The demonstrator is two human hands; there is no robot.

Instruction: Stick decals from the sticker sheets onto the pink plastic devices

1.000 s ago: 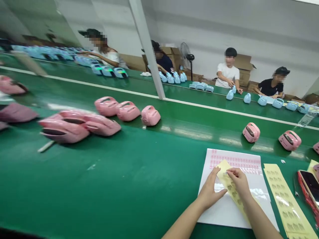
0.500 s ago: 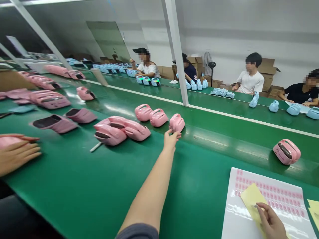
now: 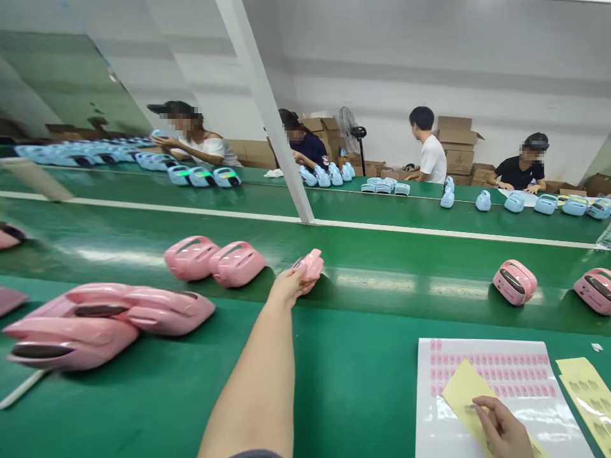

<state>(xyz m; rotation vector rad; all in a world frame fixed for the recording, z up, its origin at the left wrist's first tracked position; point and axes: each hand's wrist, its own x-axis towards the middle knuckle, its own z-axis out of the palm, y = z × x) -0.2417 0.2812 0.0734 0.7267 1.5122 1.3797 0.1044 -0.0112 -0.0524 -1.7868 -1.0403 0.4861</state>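
My left hand (image 3: 287, 284) is stretched far forward over the green belt (image 3: 363, 356) and is closed on a small pink plastic device (image 3: 311, 263), lifting it off the belt's raised strip. My right hand (image 3: 502, 427) is low at the right, fingers pinched on a yellow sticker backing strip (image 3: 464, 393). That strip lies over a white sheet of pink stickers (image 3: 482, 367). Two more pink devices (image 3: 214, 259) sit just left of the held one.
Larger pink shells (image 3: 107, 321) lie at the near left. Two pink devices (image 3: 514, 281) sit on the belt at right. Yellow backing sheets (image 3: 586, 388) lie at the right edge. A white post (image 3: 267, 114) stands mid-belt. Several people work with blue devices (image 3: 515, 202) on the far belt.
My left hand left the sticker sheet, reached forward to the pink device and has now closed on it and lifted it. My right hand stays on the yellow strip.
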